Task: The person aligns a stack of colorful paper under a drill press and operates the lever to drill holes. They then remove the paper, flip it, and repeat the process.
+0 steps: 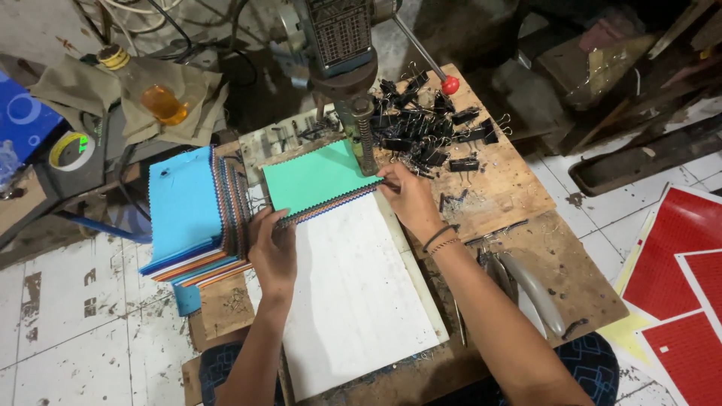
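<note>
- My left hand [272,252] sits at centre frame, fingers curled down onto the near-left edge of the green-topped swatch stack [320,179], pinching that edge against the white board [353,301] beneath it.
- My right hand [410,197] is just right of centre, fingers closed together on the stack's right-hand corner, right below the drill press spindle [363,135]; I cannot tell whether it holds a clip as well.
- The stack itself lies tilted, in the upper middle of the frame, its far corner touching the base of the spindle, multicoloured zigzag edges showing along the near side.
- I judge the step in hand to be squaring the stack and seating it under the spindle.
- The next move, as I read it, calls for both hands keeping the layers flush so none slip while the corner stays put under the bit.
- A heap of black binder clips [429,131] lies in the upper right on the wooden bench [519,188], near my right hand.
- A second, blue-topped swatch pile [184,210] waits at left, just beside my left hand.
- A red-knobbed lever [450,85] slants above the clips.
</note>
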